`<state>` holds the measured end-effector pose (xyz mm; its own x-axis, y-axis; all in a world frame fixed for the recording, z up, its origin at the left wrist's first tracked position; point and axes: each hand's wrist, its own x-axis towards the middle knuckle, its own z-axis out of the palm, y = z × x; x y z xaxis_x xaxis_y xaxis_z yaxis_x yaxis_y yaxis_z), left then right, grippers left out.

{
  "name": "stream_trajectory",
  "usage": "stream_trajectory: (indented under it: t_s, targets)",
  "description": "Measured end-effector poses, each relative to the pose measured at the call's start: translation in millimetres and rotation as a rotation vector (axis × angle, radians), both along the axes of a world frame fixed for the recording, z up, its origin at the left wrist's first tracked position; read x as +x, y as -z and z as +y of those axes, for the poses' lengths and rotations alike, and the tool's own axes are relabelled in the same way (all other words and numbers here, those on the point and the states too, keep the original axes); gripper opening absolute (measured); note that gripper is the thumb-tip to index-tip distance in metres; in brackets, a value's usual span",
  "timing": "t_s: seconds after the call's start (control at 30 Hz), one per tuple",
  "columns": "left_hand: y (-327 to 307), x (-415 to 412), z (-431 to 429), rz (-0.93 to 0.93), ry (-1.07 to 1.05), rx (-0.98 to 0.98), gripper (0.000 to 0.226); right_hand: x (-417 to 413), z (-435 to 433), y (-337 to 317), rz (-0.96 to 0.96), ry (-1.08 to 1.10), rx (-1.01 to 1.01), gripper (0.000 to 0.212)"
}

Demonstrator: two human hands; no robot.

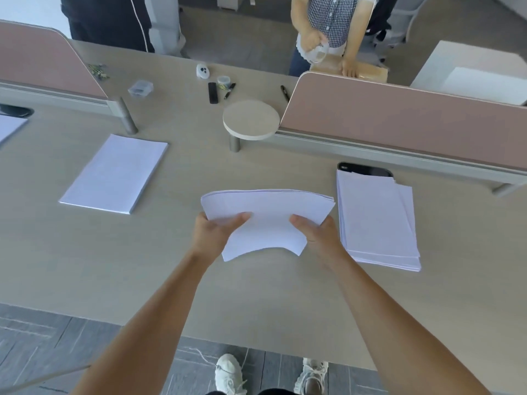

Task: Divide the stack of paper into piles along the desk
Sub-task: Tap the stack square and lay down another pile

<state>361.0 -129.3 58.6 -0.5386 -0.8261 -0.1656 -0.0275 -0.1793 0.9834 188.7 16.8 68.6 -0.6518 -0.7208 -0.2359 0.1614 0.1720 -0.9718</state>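
Observation:
A sheaf of white paper [268,206] bows upward above the middle of the desk [256,295]. My left hand [214,232] grips its left edge with the thumb on top. My right hand [316,232] grips its right edge the same way. To the right lies a thicker, slightly fanned stack of paper [376,220]. A neat pile of paper [117,173] lies flat at the left. The corner of another sheet [8,126] shows at the far left edge.
A black phone [365,169] lies just behind the right stack. A round stand [251,118], pens, a remote and small containers sit farther back. Pink dividers [399,115] line the back. A person in a checked shirt [333,21] stands across the desk.

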Motion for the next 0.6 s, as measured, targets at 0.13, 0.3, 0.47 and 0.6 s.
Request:
stream_trajectory:
  t_s: [0.13, 0.3, 0.47, 0.6]
  targets:
    - [3.7, 10.9, -12.0, 0.045, 0.059, -0.026, 0.040, 0.2, 4.8, -8.7, 0.084, -0.083, 0.037, 0.024]
    - [-0.2, 9.6, -12.5, 0.033, 0.082, 0.002, 0.044, 9.6, 7.6, -12.9, 0.055, -0.074, 0.059, 0.039]
    - [-16.6, 2.2, -9.6, 0.070, 0.046, -0.002, 0.018, 11.5, 5.2, -20.9, 0.048, -0.015, 0.005, 0.026]
    - [-13.5, 10.0, -15.7, 0.108, 0.053, -0.036, 0.052, 3.4, 11.4, -24.9, 0.054, -0.020, 0.009, 0.039]
